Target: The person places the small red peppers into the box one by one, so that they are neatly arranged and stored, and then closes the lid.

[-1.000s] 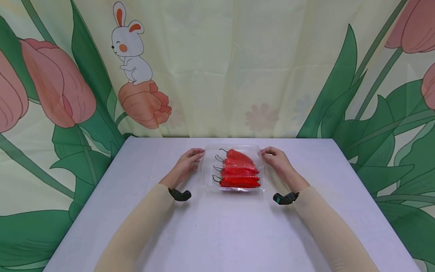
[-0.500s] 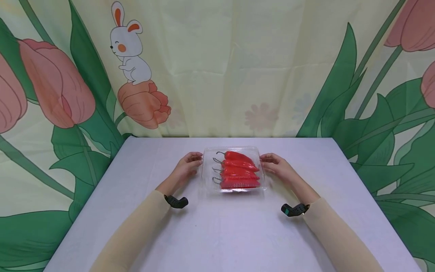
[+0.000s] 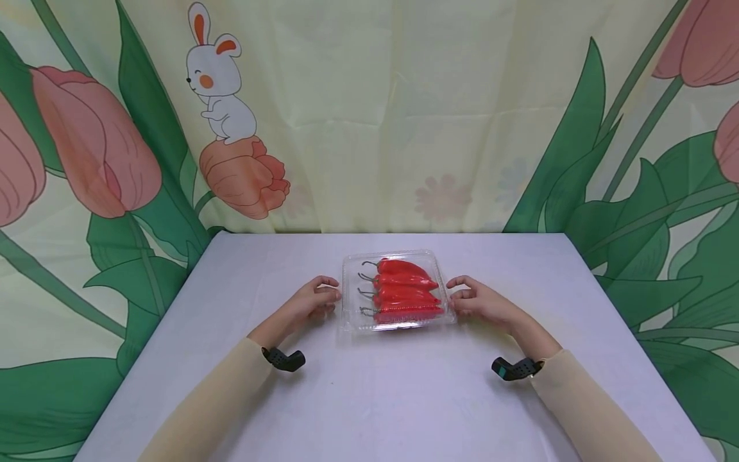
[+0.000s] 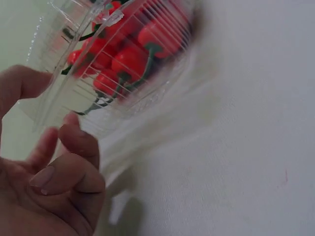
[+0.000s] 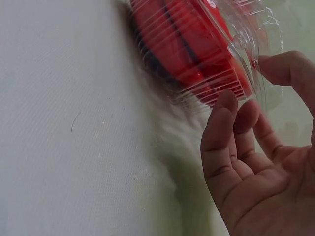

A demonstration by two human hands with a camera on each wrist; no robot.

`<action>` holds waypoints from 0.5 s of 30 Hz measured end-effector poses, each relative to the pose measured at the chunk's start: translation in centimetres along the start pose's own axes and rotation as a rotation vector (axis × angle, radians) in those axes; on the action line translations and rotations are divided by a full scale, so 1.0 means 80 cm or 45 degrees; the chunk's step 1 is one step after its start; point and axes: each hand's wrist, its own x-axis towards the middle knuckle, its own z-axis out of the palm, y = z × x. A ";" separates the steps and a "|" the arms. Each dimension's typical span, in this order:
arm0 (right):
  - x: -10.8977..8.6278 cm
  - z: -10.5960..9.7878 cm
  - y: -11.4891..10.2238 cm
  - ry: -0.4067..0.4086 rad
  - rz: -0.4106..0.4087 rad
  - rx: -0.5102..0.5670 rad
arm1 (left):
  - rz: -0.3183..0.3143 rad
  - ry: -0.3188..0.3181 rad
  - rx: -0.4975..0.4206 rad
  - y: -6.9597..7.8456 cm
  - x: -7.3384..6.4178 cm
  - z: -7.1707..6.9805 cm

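A clear plastic clamshell box (image 3: 350, 308) lies on the table with several red peppers (image 3: 404, 281) side by side in it, green stems toward the left. Its lid looks closed. My left hand (image 3: 303, 305) is at the box's left side, fingers loosely bent; in the left wrist view the thumb (image 4: 29, 81) is by the rim, and the other fingers sit below it. On the opposite side is my right hand (image 3: 487, 305), thumb (image 5: 280, 66) at the rim and fingertips against or close to the ribbed wall. Neither hand visibly grips the box.
White cloth covers the table (image 3: 381, 404). Behind it hangs a curtain (image 3: 358, 115) printed with tulips and a rabbit. A black strap device (image 3: 283, 360) is on the left wrist, another black strap device (image 3: 516, 369) on the right.
Both hands have slid back toward me along the box's sides, and their fingers have loosened. The box has come slightly nearer and turned a little, its right side toward me.
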 end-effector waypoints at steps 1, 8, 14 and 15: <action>-0.001 -0.001 0.000 -0.037 -0.002 -0.005 | -0.022 -0.029 0.036 0.000 -0.003 -0.002; -0.008 -0.007 0.003 -0.289 -0.010 -0.063 | -0.126 -0.293 0.261 0.003 -0.022 -0.012; -0.009 -0.005 0.008 -0.481 0.026 -0.085 | -0.198 -0.589 0.326 0.003 -0.034 -0.016; -0.008 -0.005 0.009 -0.505 0.035 -0.079 | -0.194 -0.630 0.323 0.003 -0.035 -0.015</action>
